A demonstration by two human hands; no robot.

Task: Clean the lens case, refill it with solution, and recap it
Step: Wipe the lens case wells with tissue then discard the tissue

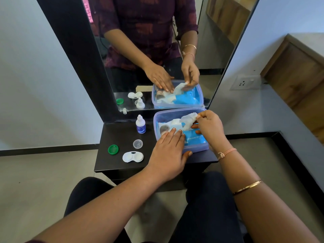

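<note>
Past the forearms, the left hand (168, 146) presses flat on the wipes pack (194, 137) and the right hand (208, 127) pinches a wipe (188, 120). I think cleaning is only beginning. The open lens case (132, 157) lies left on the bench (112, 165). Next, the wipe must be pulled free.

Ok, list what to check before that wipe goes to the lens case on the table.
1. The right hand pinches the wet wipe: ok.
2. The wet wipe is clear of the wipe pack: not ok, its lower end is at the pack's opening.
3. The left hand presses the pack down, fingers flat: ok.
4. The lens case lies uncapped: ok.
5. The green cap and clear cap lie apart from the case: ok.
6. The wells are empty: cannot tell.
</note>
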